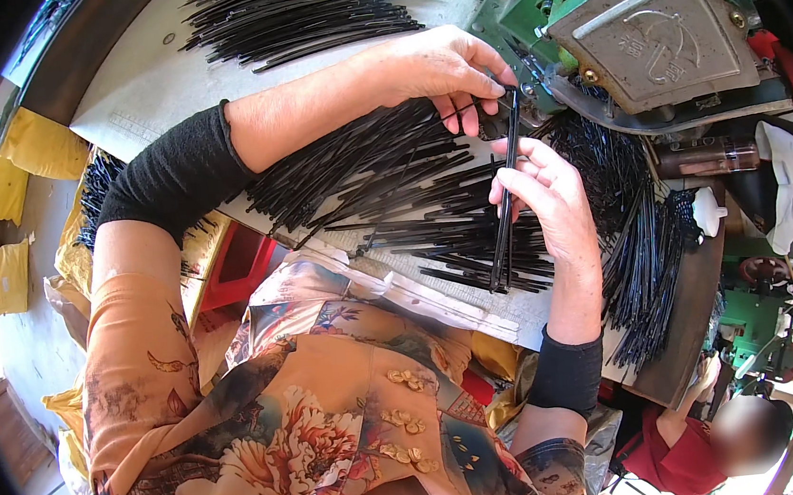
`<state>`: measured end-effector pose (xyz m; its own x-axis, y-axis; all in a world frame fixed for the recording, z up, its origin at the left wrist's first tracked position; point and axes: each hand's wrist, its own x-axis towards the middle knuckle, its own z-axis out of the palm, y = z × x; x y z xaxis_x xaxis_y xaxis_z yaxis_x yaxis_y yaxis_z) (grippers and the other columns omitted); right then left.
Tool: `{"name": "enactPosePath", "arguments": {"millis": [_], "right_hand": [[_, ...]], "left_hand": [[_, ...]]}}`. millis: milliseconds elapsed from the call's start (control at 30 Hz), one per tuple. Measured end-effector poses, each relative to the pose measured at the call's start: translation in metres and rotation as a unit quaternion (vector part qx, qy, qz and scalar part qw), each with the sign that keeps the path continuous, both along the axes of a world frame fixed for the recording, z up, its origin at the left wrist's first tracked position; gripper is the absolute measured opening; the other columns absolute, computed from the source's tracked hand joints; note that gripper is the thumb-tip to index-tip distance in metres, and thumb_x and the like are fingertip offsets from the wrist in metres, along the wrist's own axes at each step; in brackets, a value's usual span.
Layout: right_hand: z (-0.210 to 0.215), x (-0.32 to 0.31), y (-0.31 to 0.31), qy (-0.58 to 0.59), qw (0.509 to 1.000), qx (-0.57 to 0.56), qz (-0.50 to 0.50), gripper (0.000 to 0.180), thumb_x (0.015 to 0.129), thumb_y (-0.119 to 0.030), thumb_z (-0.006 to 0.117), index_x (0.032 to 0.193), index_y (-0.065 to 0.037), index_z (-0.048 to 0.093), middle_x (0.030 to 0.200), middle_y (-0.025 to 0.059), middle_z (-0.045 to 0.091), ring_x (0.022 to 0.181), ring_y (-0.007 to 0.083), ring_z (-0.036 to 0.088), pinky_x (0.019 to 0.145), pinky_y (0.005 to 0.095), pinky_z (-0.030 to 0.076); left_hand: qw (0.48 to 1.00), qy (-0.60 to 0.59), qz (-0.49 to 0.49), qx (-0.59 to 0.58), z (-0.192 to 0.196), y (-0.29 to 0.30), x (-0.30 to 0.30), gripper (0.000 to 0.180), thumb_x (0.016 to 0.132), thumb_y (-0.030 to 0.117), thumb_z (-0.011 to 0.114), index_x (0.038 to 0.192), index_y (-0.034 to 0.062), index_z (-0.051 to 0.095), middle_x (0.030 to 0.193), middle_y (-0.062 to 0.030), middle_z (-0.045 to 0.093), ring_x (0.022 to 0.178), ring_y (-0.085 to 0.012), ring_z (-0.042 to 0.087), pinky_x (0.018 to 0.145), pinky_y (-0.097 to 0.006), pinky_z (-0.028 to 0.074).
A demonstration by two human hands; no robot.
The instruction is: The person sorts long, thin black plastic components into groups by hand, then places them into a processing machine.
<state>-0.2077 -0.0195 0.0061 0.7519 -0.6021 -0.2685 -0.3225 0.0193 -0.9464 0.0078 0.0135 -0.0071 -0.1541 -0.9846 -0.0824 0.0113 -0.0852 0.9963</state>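
Observation:
My left hand (441, 64) is closed in a pinch beside the green machine (526, 6). Its thumb and fingertips meet at a thin black rod, which looks like an umbrella rib. My right hand (552, 199) grips a small bundle of long black umbrella ribs (503, 247) between thumb and fingers. The bundle stands nearly upright in the picture, its upper end close to my left fingertips. Beneath both hands, many loose black ribs (360, 170) lie across the pale metal worktop (139, 100).
Another pile of black ribs (298, 14) lies at the far side. Right of my hands, bunched ribs (641, 262) hang over the table edge. The machine's grey cover (663, 40) bears an umbrella relief. A person in a red top (674, 455) works at the lower right.

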Motion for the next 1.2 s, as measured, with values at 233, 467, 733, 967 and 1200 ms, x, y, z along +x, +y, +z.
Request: {"name": "enactPosePath", "arguments": {"millis": [233,467,733,967,1200], "right_hand": [[-0.001,0.0,0.001,-0.008,1.0,-0.004,-0.006,0.033,0.083,-0.012,0.056,0.112,0.002,0.051,0.072,0.0046,0.061,0.061,0.0072,0.054,0.052,0.0186,0.042],[-0.006,0.0,-0.001,-0.051,0.998,0.001,-0.03,0.034,0.083,-0.013,0.056,0.113,0.003,0.05,0.074,0.0058,0.061,0.061,0.0085,0.056,0.053,0.0191,0.044],[-0.01,0.0,-0.005,-0.078,0.996,0.011,-0.049,0.035,0.084,-0.014,0.057,0.113,0.004,0.05,0.076,0.0071,0.061,0.061,0.0094,0.056,0.053,0.0191,0.044],[-0.015,0.0,-0.006,-0.09,0.994,0.035,-0.048,0.034,0.085,-0.015,0.056,0.113,0.003,0.049,0.076,0.0074,0.061,0.061,0.0103,0.057,0.054,0.0198,0.046],[-0.021,0.002,-0.005,-0.146,0.979,0.117,-0.084,0.025,0.088,-0.014,0.053,0.108,0.002,0.051,0.075,0.0076,0.06,0.061,0.0118,0.06,0.053,0.0226,0.05]], "left_hand": [[1.0,-0.024,0.005,-0.019,0.003,0.0,-0.005,0.035,0.087,0.014,0.053,0.117,-0.0033,0.051,0.081,-0.009,0.058,0.056,-0.0153,0.062,0.048,-0.025,0.052],[0.998,-0.021,0.003,-0.056,0.003,-0.003,-0.01,0.035,0.088,0.012,0.052,0.118,-0.0047,0.05,0.081,-0.0112,0.058,0.055,-0.0151,0.062,0.047,-0.024,0.052],[0.997,-0.047,0.007,-0.067,0.007,-0.012,-0.013,0.034,0.087,0.012,0.051,0.117,-0.0043,0.051,0.08,-0.0105,0.058,0.053,-0.0144,0.061,0.045,-0.024,0.051],[0.998,-0.046,0.03,-0.025,0.01,-0.012,-0.014,0.034,0.086,0.017,0.056,0.113,-0.0043,0.053,0.075,-0.0098,0.058,0.05,-0.0145,0.06,0.043,-0.024,0.05],[0.999,-0.01,0.016,0.036,0.003,-0.014,-0.009,0.028,0.085,0.023,0.06,0.095,-0.0027,0.06,0.059,-0.0076,0.058,0.042,-0.0128,0.056,0.039,-0.022,0.046]]}}
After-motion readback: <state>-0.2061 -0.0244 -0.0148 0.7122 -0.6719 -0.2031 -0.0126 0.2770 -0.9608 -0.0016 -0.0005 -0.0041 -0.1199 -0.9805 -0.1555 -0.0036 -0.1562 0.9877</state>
